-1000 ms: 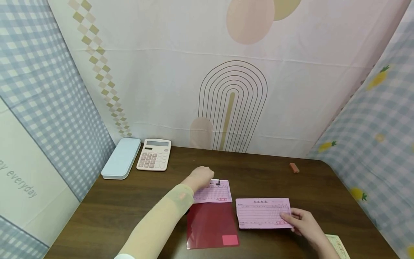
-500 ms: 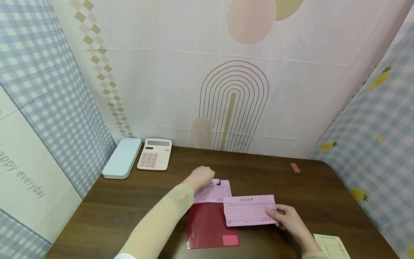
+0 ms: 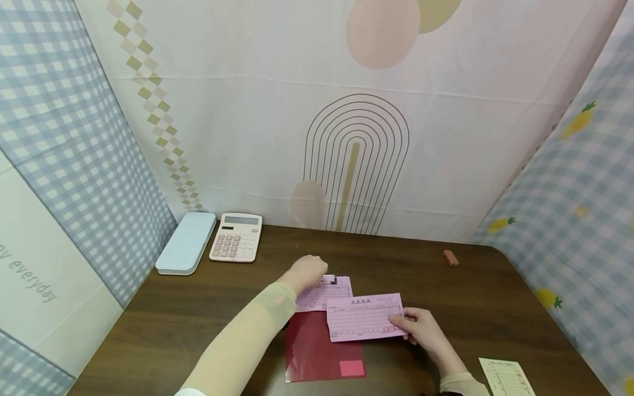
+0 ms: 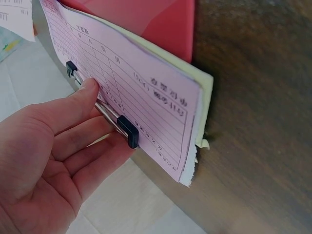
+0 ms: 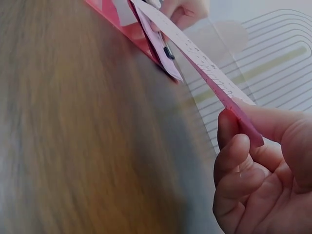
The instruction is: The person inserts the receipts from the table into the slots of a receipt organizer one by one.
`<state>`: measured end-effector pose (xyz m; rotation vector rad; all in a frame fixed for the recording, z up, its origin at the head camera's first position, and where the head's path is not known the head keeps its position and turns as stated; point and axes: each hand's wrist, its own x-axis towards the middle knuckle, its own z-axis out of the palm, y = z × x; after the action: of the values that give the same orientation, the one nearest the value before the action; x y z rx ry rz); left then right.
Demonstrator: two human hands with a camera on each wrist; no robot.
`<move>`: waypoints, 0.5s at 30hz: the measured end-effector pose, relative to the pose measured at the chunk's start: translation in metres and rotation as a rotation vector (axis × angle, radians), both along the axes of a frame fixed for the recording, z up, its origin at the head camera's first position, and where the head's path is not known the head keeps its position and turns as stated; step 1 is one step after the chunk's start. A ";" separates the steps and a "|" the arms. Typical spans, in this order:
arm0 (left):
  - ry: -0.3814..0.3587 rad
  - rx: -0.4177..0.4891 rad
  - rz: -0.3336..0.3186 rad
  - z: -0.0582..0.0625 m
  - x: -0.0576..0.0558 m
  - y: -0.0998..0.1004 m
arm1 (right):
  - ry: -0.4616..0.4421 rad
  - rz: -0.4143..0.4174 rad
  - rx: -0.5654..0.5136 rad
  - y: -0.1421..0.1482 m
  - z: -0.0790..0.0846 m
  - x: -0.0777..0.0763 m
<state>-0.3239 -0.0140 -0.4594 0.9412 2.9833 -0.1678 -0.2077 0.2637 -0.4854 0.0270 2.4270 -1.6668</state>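
A red translucent clipboard (image 3: 322, 357) lies on the table, its metal clip (image 3: 329, 279) at the far edge. Under the clip is a pink printed form (image 4: 122, 80), with a pale yellow sheet (image 4: 206, 105) showing behind it in the left wrist view. My left hand (image 3: 306, 271) pinches the clip and the form's edge, thumb on top and fingers beneath. Between thumb and fingers, my right hand (image 3: 421, 329) holds a second pink form (image 3: 364, 319) by its right end. That form is slightly tilted and overlaps the clipped form and the clipboard in the head view.
A light blue case (image 3: 186, 242) and a calculator (image 3: 236, 236) sit at the back left of the dark wooden table (image 3: 188, 313). A small reddish-brown block (image 3: 450, 257) lies at the back right. A pale yellow-green printed sheet (image 3: 507, 377) is near the front right.
My right hand has carried its pink form leftward, from beside the clipboard to over it. The yellow-green sheet shows more fully now. My left hand keeps its place at the clip.
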 end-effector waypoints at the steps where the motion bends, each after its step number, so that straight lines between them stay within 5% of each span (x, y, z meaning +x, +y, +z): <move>1: -0.001 0.000 0.000 0.000 0.000 0.000 | -0.001 -0.002 0.000 -0.002 0.000 -0.001; 15: 0.008 -0.001 -0.021 0.003 0.003 0.000 | 0.000 0.032 0.012 -0.029 -0.005 -0.013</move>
<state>-0.3213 -0.0140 -0.4566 0.9741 2.9817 -0.1734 -0.2202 0.2343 -0.4899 -0.0102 2.4244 -1.6392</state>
